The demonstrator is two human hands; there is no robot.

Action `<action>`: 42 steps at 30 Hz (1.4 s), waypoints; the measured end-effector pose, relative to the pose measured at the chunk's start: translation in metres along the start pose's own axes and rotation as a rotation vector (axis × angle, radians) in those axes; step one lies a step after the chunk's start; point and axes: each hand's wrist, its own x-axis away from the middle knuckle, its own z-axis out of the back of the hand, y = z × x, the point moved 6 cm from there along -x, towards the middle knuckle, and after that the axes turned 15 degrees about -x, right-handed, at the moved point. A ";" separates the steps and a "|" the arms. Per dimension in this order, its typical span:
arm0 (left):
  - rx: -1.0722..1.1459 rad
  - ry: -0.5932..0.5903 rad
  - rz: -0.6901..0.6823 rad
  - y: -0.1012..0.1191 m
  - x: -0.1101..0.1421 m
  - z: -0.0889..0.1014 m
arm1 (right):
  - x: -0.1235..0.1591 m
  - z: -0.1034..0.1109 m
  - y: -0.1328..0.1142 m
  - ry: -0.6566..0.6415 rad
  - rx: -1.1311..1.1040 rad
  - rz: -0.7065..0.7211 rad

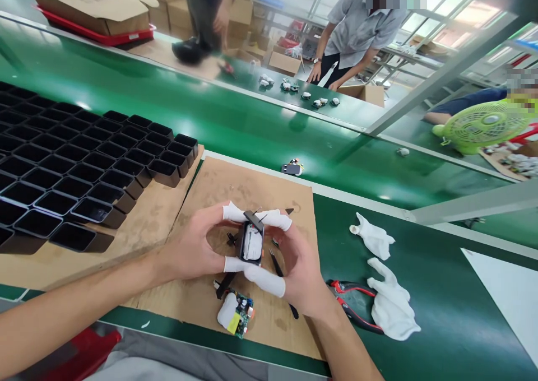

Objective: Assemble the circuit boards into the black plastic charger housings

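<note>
Both my hands hold one small black housing with a white part inside, above a brown cardboard sheet. My left hand pinches it from the left with white finger cots on thumb and forefinger. My right hand grips it from the right, also with white cots. Thin black leads stick out of the housing's top. A green circuit board with a white component lies on the cardboard just below my hands. Black tweezers lie under my right hand.
A tray of black square housings fills the left. Two white gloves and red-handled cutters lie to the right. A green conveyor belt carries small parts; other people work beyond it. A green fan stands far right.
</note>
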 end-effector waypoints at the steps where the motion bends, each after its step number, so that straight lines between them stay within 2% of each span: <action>1: -0.021 0.003 -0.003 0.000 0.000 0.001 | 0.000 0.000 -0.001 -0.008 0.039 0.012; 5: -0.101 0.005 -0.030 0.004 -0.001 0.004 | -0.003 0.000 -0.006 -0.021 0.100 0.079; 11: -0.108 -0.019 -0.068 0.007 0.001 0.003 | -0.001 -0.002 -0.015 0.000 0.144 0.224; 16: -0.196 -0.032 -0.171 0.012 0.000 0.006 | 0.007 -0.003 -0.015 0.028 0.165 0.306; 20: -0.186 -0.025 -0.267 0.018 0.000 0.008 | 0.008 -0.003 -0.015 0.012 0.181 0.354; 27: -0.205 -0.001 -0.272 0.016 0.002 0.011 | 0.001 -0.004 -0.022 -0.022 0.257 0.346; 31: -0.198 -0.024 -0.287 0.017 0.001 0.009 | 0.004 -0.003 -0.026 -0.032 0.272 0.388; 39: -0.205 -0.040 -0.335 0.018 0.001 0.006 | 0.011 -0.005 -0.029 -0.009 0.294 0.444; 42: -0.234 -0.065 -0.307 0.013 0.002 0.005 | 0.014 0.001 -0.032 0.058 0.249 0.454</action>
